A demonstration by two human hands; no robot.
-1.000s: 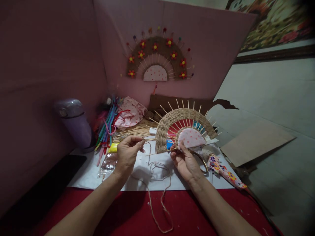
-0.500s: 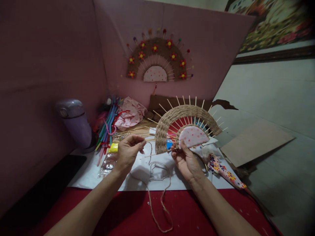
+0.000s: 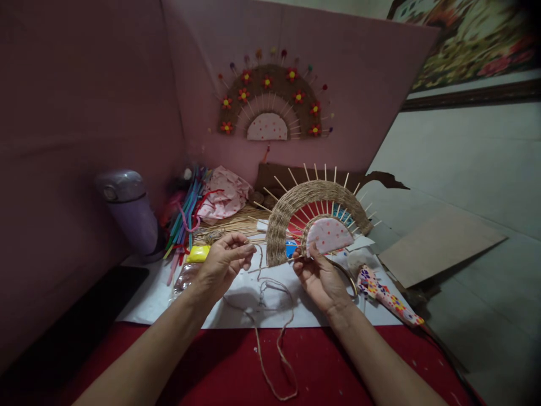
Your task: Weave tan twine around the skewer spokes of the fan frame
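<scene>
My right hand [image 3: 319, 276] grips the lower edge of a half-round fan frame [image 3: 285, 217], thumb on its pink dotted cloth centre [image 3: 332, 235]. Thin sticks radiate from that centre and poke out past a woven band of jute twine. My left hand [image 3: 230, 259] is to the left of the frame, fingertips pinched together. From those fingertips hangs a strand of jute twine [image 3: 282, 332], which loops down over the white sheet and the red cloth. The exact grip on the strand is small and partly hidden.
A purple bottle [image 3: 131, 217], pipe cleaners [image 3: 183, 211], dotted cloth [image 3: 226, 194] and loose sticks [image 3: 240, 221] sit at the back left. On the right are a flowered glue gun [image 3: 389, 299] and a board [image 3: 442, 245]. A finished fan decoration [image 3: 270, 73] hangs on the pink panel behind.
The fan frame has turned slightly, its right end shifting left and a little down. My left hand has moved slightly right, still pinched by the twine.
</scene>
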